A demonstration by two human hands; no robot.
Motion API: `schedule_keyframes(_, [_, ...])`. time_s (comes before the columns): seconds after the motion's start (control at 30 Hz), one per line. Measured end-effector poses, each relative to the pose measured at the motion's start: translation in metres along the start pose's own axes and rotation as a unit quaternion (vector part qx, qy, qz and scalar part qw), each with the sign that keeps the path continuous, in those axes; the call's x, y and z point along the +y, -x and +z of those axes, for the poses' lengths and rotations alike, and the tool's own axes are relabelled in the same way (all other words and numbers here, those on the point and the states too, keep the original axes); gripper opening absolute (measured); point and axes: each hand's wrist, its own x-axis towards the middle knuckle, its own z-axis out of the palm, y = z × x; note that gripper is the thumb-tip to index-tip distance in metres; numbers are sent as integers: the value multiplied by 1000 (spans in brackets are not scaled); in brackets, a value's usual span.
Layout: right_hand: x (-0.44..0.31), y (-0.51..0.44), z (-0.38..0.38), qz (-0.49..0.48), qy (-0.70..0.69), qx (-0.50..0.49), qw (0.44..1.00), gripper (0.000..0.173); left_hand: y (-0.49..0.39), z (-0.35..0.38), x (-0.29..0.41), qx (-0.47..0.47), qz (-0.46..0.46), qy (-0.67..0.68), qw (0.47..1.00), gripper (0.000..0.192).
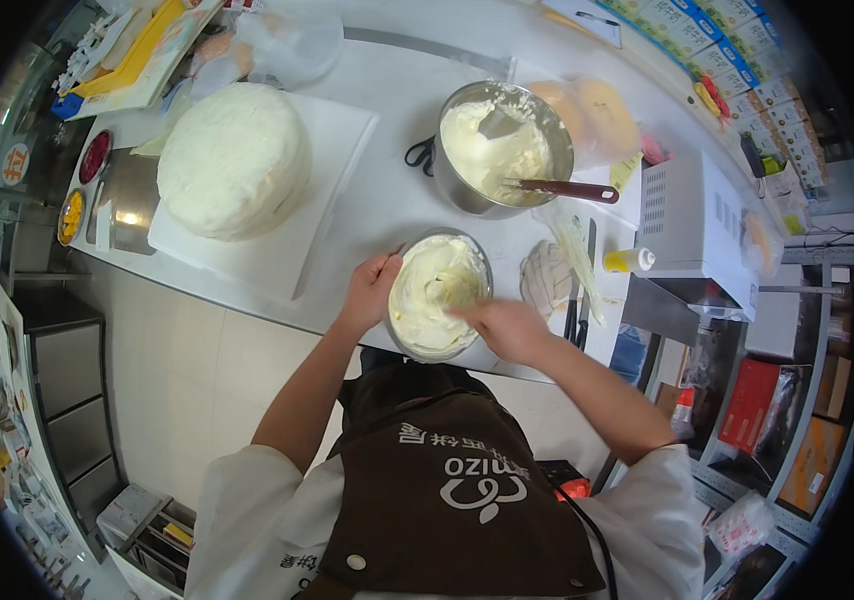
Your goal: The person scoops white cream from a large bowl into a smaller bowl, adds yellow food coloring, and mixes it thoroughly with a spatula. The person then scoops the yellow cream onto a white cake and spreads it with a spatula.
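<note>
At the table's front edge, my left hand [373, 292] grips the rim of a metal bowl [488, 262] on its left side. Pale yellowish cream [434, 300] fills the bowl. Over the bowl's right side, my right hand [505, 326] is closed and blurred; a tool in it is not clearly visible. Behind stands a larger steel mixing bowl [464, 196] of whipped cream, holding a scraper and a spatula with a brown handle [577, 190]. To the left, a large round cake coated in cream [232, 161] rests on a white board [337, 142].
Right of my hands lie a striped cloth [545, 274], long knives [583, 330], a clear piping bag [580, 262] and a squeeze bottle [628, 260]. Black-handled scissors [420, 155] touch the large bowl. Bowls of red [95, 157] and yellow filling [71, 216] sit far left. A white appliance [689, 225] stands right.
</note>
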Motion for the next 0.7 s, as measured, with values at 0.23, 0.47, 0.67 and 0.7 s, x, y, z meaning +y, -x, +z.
schedule_keyframes(0.23, [-39,-15,-16,-77,239,116,961,53,-9,-3,-17,-23,1,-13,1000,33])
schedule_keyframes(0.47, [3,-21,-53,-144,223,166,950,48,4,0,2,-40,-43,-15,998,34])
schedule_keyframes(0.67, [25,46,8,103,30,-92,990,49,9,-18,-35,81,25,-53,995,35])
schedule_keyframes(0.7, [17,52,20,135,-124,-116,976,46,13,-10,-34,98,44,-62,992,35])
